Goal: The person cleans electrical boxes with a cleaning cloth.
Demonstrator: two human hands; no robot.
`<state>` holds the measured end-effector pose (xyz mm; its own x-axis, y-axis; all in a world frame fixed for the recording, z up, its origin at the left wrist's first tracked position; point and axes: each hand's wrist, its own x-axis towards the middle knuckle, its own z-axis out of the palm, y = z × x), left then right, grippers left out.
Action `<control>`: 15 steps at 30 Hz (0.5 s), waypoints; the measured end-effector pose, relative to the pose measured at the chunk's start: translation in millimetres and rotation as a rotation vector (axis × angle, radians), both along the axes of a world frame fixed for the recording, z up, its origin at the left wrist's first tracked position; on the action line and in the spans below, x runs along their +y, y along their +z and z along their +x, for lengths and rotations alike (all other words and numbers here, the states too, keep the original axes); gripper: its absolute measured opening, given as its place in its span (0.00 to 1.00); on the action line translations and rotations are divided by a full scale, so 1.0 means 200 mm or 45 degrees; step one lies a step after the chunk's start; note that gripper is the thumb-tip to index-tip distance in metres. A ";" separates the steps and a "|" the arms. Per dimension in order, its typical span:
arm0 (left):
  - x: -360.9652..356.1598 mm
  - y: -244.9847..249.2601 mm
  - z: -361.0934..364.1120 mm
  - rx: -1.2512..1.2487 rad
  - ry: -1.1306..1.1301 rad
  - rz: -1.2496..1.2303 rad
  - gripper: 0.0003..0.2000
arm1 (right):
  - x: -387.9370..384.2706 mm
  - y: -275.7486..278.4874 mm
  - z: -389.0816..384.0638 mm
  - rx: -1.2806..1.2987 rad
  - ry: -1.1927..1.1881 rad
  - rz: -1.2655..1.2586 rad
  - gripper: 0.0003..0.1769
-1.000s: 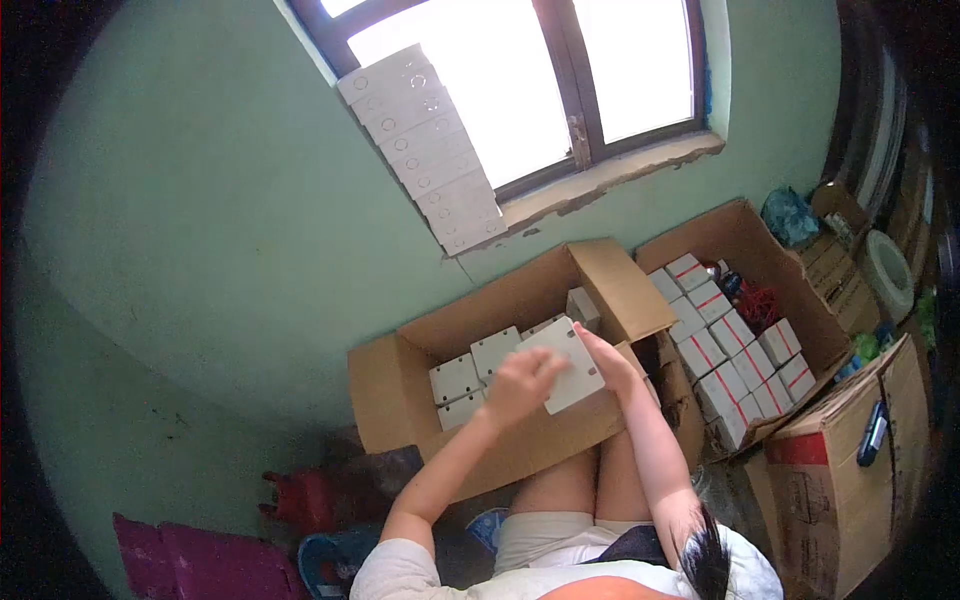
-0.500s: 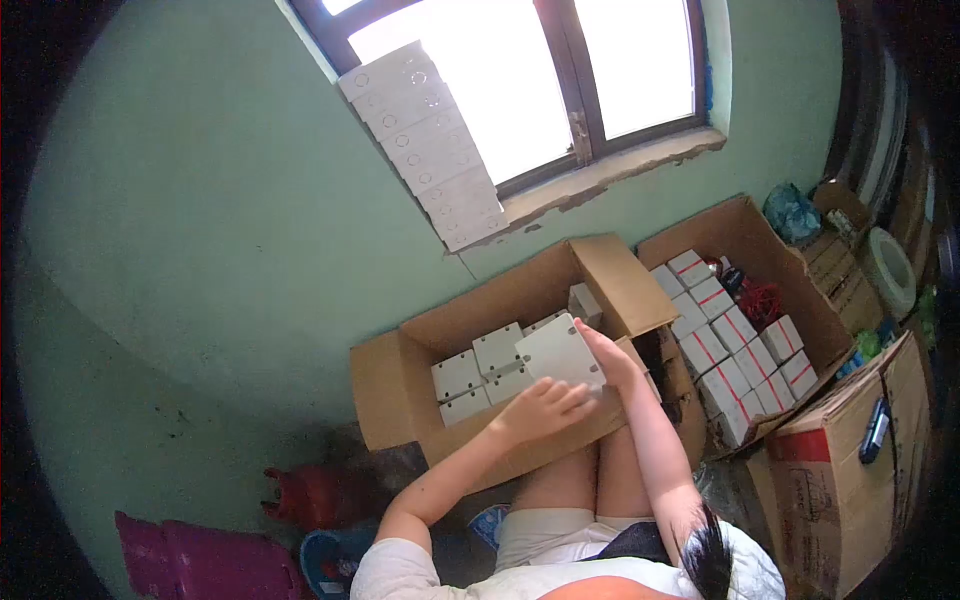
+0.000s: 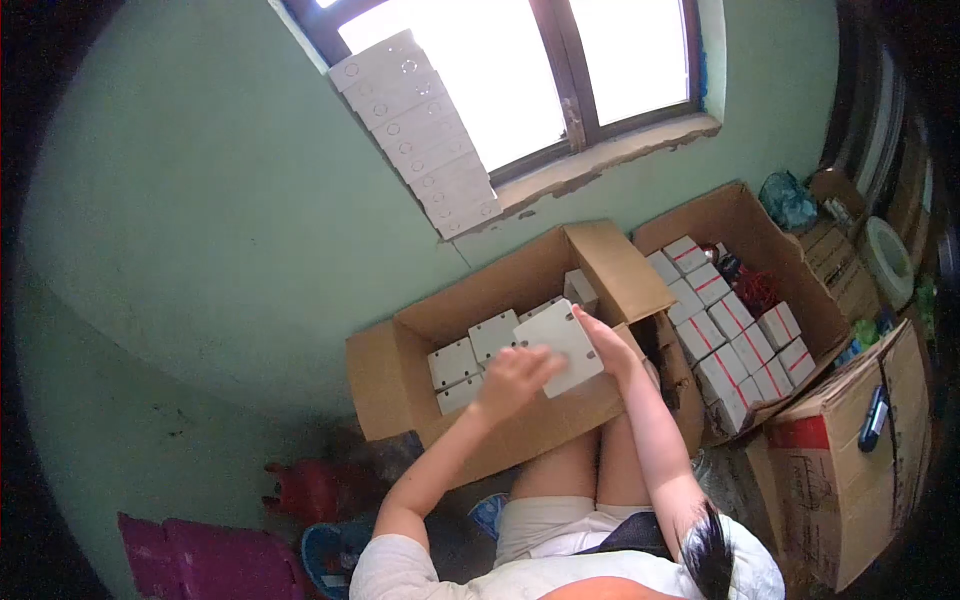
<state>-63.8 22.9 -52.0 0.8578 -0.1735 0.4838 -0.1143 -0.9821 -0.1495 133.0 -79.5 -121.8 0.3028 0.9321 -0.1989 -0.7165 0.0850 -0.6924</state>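
A white square junction box (image 3: 557, 335), with small dark holes near its corners, is held up over the open cardboard carton (image 3: 372, 392). My right hand (image 3: 612, 350) grips it along its right edge. Close by its lower left side is my left hand (image 3: 515, 382), whose fingers are smeared by motion and overlap the box in this view. Several similar white boxes (image 3: 452, 365) lie inside the carton below. My left forearm crosses the carton's near flap.
To the right, a second carton (image 3: 738, 205) holds white boxes with red stripes (image 3: 733, 322) and red wire (image 3: 760, 290). White boxes are stacked (image 3: 415, 135) beside the window. A closed carton (image 3: 850, 470) with a dark blue tool (image 3: 874, 418) stands front right.
My left hand has moved left and slightly up along the junction box, away from its lower edge. My right hand keeps its hold. The whole view has shifted slightly.
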 end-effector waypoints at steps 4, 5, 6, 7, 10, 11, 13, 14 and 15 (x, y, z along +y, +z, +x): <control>0.06 0.05 0.04 -0.118 0.345 -0.052 0.20 | 0.01 0.02 0.01 0.104 0.081 0.015 0.26; 0.04 0.02 0.03 -0.124 0.339 -0.046 0.20 | 0.01 0.00 0.02 0.126 0.091 0.013 0.26; 0.00 -0.04 0.00 -0.086 0.161 -0.001 0.20 | 0.02 -0.01 0.02 0.119 0.085 0.021 0.26; -0.03 -0.05 -0.01 -0.046 -0.014 0.043 0.21 | 0.02 -0.01 0.01 0.098 0.033 0.014 0.26; -0.04 0.02 -0.03 0.050 -0.353 0.115 0.22 | -0.02 0.07 -0.02 -0.005 -0.056 -0.039 0.27; 0.00 0.02 -0.03 0.051 -0.354 0.110 0.22 | -0.03 0.10 -0.03 -0.049 -0.066 -0.064 0.27; 0.10 0.04 0.01 0.040 0.125 0.101 0.21 | -0.03 0.08 -0.02 -0.090 -0.067 -0.094 0.27; 0.14 0.04 0.02 0.042 0.131 0.099 0.21 | 0.00 0.02 0.00 -0.041 -0.010 -0.040 0.27; 0.16 0.05 0.03 -0.055 0.255 0.019 0.21 | 0.01 0.00 0.01 0.007 0.046 0.017 0.28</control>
<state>-57.6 55.7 -42.0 0.8543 -0.0088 0.5197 0.0899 -0.9823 -0.1644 134.4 -77.5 -120.9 0.2680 0.9450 -0.1875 -0.7229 0.0686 -0.6876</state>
